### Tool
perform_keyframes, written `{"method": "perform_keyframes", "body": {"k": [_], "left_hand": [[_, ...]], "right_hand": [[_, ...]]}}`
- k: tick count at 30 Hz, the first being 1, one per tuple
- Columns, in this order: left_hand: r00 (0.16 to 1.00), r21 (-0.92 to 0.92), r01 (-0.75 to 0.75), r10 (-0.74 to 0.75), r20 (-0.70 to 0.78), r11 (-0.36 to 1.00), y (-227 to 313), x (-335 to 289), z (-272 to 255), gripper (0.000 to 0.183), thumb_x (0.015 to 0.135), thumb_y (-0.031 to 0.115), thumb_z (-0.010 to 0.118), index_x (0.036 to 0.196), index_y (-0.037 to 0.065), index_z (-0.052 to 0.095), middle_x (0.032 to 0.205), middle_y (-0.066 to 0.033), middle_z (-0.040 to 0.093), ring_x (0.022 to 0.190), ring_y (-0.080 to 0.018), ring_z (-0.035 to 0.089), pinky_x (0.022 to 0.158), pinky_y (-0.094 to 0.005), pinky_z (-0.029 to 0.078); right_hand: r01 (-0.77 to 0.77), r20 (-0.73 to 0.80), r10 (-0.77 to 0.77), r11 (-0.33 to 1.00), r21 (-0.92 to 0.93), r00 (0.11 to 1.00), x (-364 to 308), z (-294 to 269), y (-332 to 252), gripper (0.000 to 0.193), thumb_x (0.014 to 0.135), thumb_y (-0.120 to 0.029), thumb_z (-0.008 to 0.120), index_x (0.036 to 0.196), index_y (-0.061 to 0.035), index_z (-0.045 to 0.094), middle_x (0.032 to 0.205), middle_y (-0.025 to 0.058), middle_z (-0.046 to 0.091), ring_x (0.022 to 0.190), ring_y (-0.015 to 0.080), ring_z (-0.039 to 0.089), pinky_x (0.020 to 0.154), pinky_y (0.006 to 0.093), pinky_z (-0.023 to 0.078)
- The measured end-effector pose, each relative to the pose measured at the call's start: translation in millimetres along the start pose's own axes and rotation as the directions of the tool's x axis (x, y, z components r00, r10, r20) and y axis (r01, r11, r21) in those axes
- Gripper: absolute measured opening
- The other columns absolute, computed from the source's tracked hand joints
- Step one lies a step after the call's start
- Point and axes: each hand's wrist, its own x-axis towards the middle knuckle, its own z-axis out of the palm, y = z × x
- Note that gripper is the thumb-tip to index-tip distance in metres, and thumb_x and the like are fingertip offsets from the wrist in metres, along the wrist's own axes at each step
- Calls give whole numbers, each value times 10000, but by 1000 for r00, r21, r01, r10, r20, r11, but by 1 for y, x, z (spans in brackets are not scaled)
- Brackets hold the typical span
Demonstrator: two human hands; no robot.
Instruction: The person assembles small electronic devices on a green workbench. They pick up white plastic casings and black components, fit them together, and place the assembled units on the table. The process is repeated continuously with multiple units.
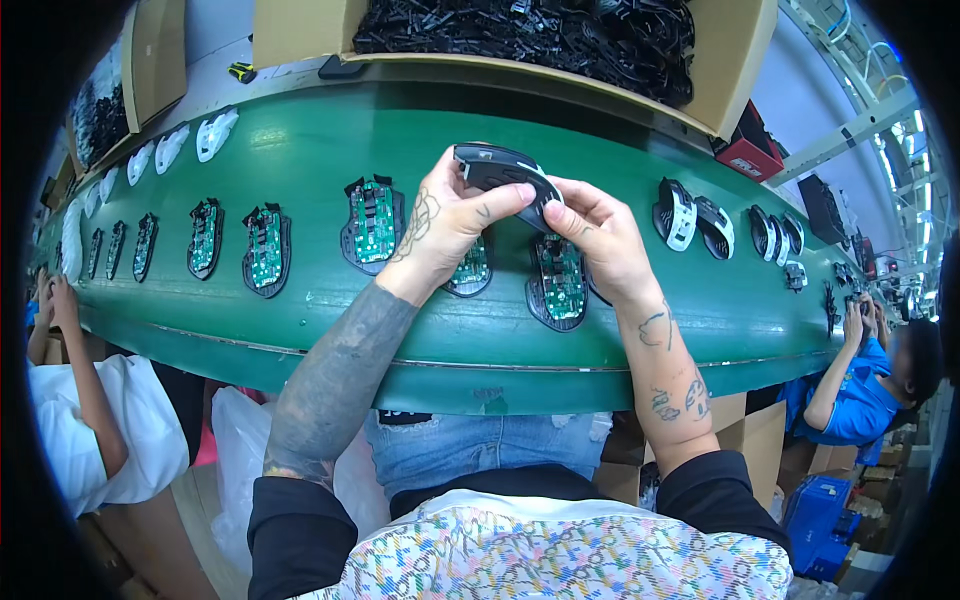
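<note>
Two-handed hold: left hand [445, 215] and right hand [608, 238] are pinching the black shell [492, 178]
Shell: hovering above the green bench [330, 140]
Handling: seeming light, stiff, slick; its rim is probably offering the best hold

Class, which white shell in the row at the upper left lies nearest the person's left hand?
The rightmost white shell; the other white shells lie farther left, farther from the left hand.
</note>
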Motion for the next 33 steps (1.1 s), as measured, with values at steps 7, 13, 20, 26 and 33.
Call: {"method": "perform_keyframes", "body": {"k": [7, 13, 20, 26, 33], "left_hand": [[999, -156, 21, -14, 46, 987, 6, 6, -11, 425, 865, 354, 665, 1128, 41, 550, 1051, -50, 621, 1001, -125, 569, 892, -280, 437], [975, 283, 5, 58, -214, 959, 41, 59, -68, 610, 909, 477, 548, 1299, 19, 449, 1277, -130, 519, 1182, -211, 494, 982, -357, 401], [808, 894, 423, 510, -297, -150, 100, 88, -312, 915, 706, 588, 691, 1245, -112, 452, 1205, -321, 509, 1186, -395, 469, 995, -400, 391], [764, 592, 642, 470, -442, -487, 99, 96, -336, 737, 739, 610, 622, 1246, 82, 540, 1287, -219, 469, 1264, -395, 354, 1021, -498, 314], [749, 735, 631, 438, -496, -247, 93, 94, -353, 626, 775, 455, 661, 1233, 64, 489, 1199, -202, 533, 1111, -368, 544, 908, -446, 460]], "right_hand": [[94, -31, -94, 995, 17, 995, 3, 9, -1, 460, 846, -100, 693, 1240, 52, 511, 1121, 123, 620, 992, 151, 604, 896, 277, 484], [86, -200, -391, 602, -794, 898, 30, -29, -2, 631, 816, -337, 724, 1291, 7, 492, 1198, 161, 584, 1064, 236, 587, 908, 338, 470], [167, -181, -647, 439, -883, 740, 68, -64, -27, 171, 840, -150, 654, 964, -36, 685, 941, 111, 664, 779, 213, 638, 717, 299, 505], [200, 166, -468, 22, -980, 868, 160, -73, -49, 467, 906, -372, 536, 1257, -65, 547, 1315, 206, 497, 1221, 372, 457, 1038, 409, 347], [209, 166, -383, 72, -975, 909, 160, -49, -45, 423, 893, -362, 570, 1116, -8, 628, 1130, 196, 610, 1068, 342, 577, 919, 378, 453]]}}
